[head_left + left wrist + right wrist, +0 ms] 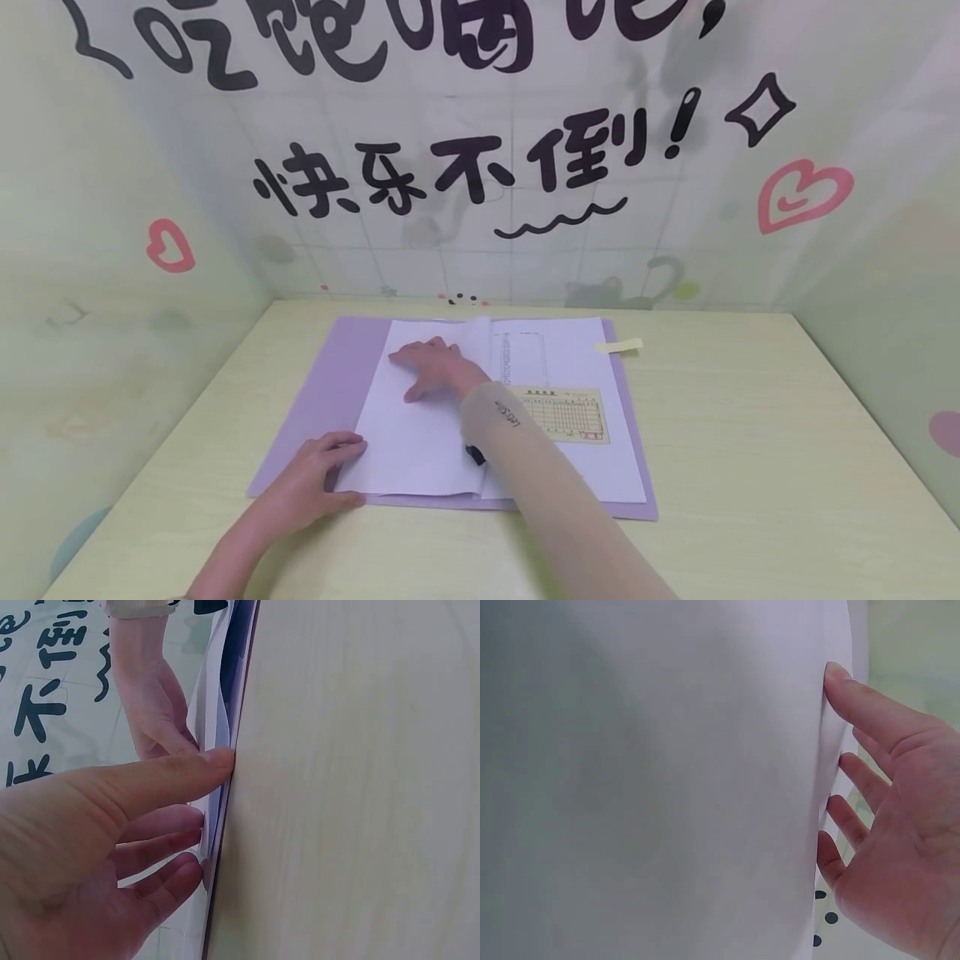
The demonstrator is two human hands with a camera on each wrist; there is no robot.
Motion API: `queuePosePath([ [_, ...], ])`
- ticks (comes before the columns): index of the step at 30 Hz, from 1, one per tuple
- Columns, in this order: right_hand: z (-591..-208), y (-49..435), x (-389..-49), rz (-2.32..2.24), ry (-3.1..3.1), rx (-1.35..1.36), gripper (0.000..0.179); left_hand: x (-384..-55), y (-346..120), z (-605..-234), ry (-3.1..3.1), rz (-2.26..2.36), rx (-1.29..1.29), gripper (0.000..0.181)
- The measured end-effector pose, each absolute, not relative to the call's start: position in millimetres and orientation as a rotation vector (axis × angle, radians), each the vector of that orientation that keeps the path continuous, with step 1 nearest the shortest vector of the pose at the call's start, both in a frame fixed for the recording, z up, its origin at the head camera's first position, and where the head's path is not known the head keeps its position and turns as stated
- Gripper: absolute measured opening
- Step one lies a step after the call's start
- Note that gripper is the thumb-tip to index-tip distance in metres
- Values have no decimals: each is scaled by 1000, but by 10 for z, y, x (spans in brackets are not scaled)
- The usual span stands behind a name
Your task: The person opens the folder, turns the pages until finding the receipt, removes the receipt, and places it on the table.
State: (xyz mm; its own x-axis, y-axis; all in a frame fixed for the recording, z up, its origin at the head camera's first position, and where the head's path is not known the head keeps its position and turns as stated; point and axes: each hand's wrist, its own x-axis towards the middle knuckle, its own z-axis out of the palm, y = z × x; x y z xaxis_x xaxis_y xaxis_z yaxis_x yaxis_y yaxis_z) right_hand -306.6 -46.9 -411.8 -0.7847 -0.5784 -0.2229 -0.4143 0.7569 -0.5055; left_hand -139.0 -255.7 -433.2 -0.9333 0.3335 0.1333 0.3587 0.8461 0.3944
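An open purple folder lies on a pale wood table. A stack of white sheets fills its middle. My right hand lies flat on the top sheet with its fingers spread, and in the right wrist view the right hand has its fingertips against the white paper. My left hand rests at the stack's near left corner, fingers on the paper and thumb along the folder's front edge. In the left wrist view the left hand's thumb touches the edge of the sheets.
A yellowish printed form lies on the right-hand page, and a small yellow sticky note sits at the folder's far right corner. Something small and black shows under my right forearm. Decorated walls close in the table on three sides.
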Motion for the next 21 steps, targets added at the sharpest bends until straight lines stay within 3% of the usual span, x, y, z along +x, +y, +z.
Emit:
queuePosePath([
  [21,-4121,-478,-3082,-544,2583,-823,66,-1382,-2538,-4301,-2879,-684,-638,53],
])
